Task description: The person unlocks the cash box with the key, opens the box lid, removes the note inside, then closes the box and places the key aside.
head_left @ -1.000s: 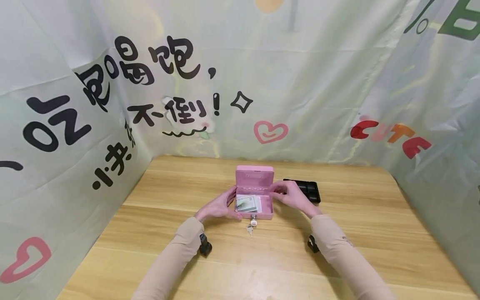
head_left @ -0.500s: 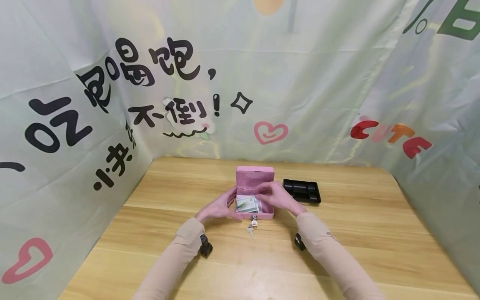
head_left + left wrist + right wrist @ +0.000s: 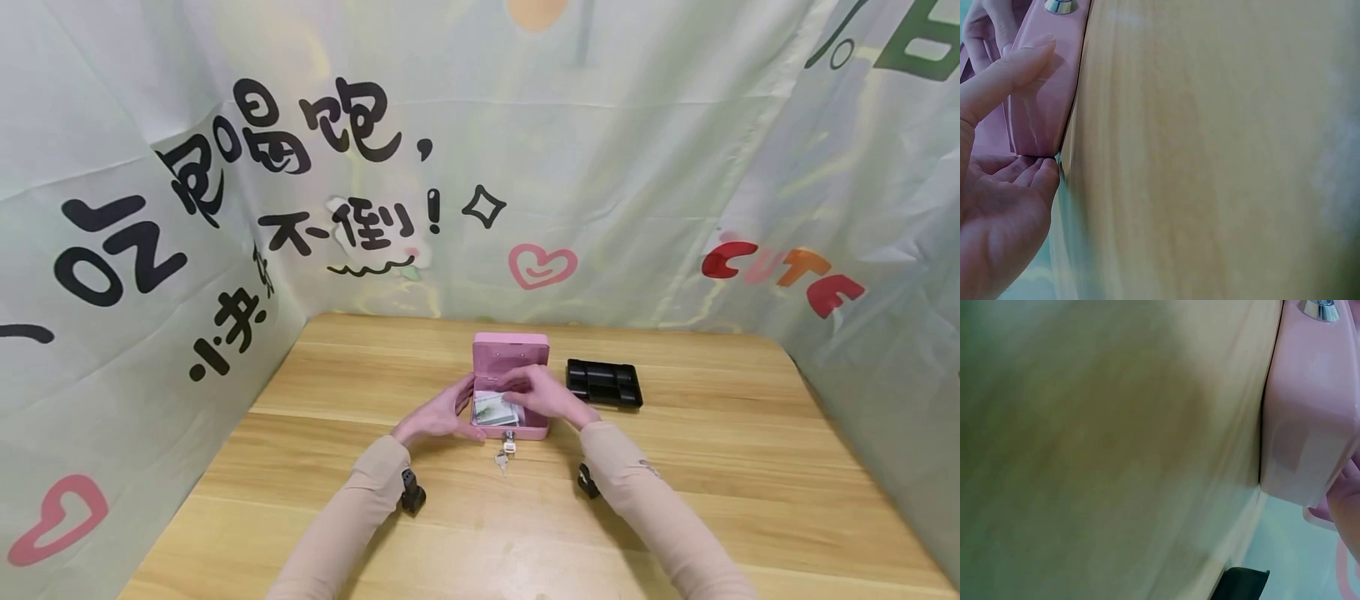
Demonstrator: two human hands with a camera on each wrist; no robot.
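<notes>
The open pink box point(image 3: 511, 392) is steadied by the flat left hand point(image 3: 438, 414), notes point(image 3: 495, 409) inside touched by the loosely open right hand point(image 3: 542, 397)

Pink metal box point(image 3: 512, 398), lid upright, banknotes point(image 3: 493, 409) inside, mid-table

Your head camera is looking forward and down from well back; the open pink metal cash box point(image 3: 510, 392) is lying at 12 o'clock. Both wrist cameras are pressing close, sharing its pink front wall.
</notes>
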